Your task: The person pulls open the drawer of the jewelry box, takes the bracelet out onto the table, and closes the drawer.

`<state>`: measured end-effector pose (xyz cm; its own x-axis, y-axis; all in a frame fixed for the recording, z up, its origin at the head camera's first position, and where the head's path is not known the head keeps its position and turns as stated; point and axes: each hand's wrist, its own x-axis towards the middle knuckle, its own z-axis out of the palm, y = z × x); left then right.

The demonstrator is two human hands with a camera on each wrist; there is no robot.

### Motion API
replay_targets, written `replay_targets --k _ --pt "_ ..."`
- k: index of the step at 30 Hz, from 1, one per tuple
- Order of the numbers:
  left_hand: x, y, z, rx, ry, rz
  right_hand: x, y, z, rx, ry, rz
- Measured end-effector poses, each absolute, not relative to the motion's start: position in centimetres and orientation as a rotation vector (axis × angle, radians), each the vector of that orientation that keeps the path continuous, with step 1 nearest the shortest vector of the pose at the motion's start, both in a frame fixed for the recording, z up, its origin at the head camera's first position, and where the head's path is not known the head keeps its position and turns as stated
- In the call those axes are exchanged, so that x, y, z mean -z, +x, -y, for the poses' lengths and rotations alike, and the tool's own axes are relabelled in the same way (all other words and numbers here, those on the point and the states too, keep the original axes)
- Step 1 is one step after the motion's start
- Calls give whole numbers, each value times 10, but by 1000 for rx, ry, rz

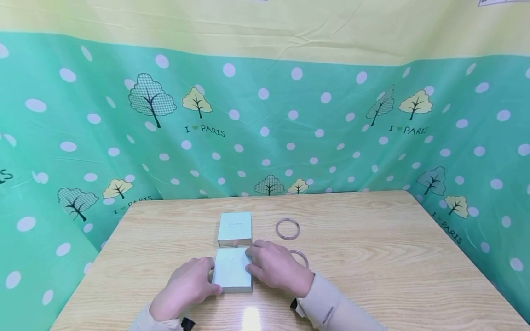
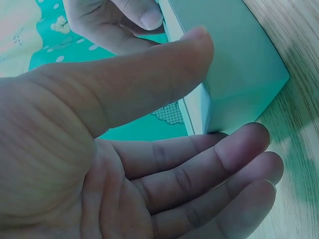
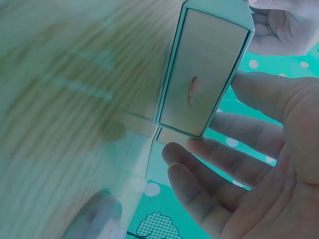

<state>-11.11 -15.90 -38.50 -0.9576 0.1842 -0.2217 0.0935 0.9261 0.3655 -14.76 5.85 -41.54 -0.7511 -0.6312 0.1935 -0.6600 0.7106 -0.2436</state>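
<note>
A pale mint drawer box (image 1: 233, 269) lies on the table between my two hands. My left hand (image 1: 188, 281) grips it at the left side, thumb at the near left corner and fingers along the left edge. In the left wrist view the thumb (image 2: 164, 74) presses the box edge. At the right side my right hand (image 1: 273, 264) holds the same box with thumb and fingertips. The right wrist view shows its drawer face (image 3: 204, 59) with a short pinkish ribbon pull (image 3: 191, 92). A second mint box (image 1: 235, 226) lies just behind, small lettering on its top.
A translucent purplish bangle (image 1: 287, 229) lies right of the rear box. Another bangle (image 1: 304, 257) is partly hidden behind my right hand. Beyond the wood-grain table (image 1: 372, 257) hangs a green and yellow curtain (image 1: 265, 115) with dots and trees.
</note>
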Motion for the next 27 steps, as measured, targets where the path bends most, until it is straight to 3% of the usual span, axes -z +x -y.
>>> replay_targets --k 27 --pt "385 -112 162 -550 219 -2865 412 -142 -58 -411 1036 2841"
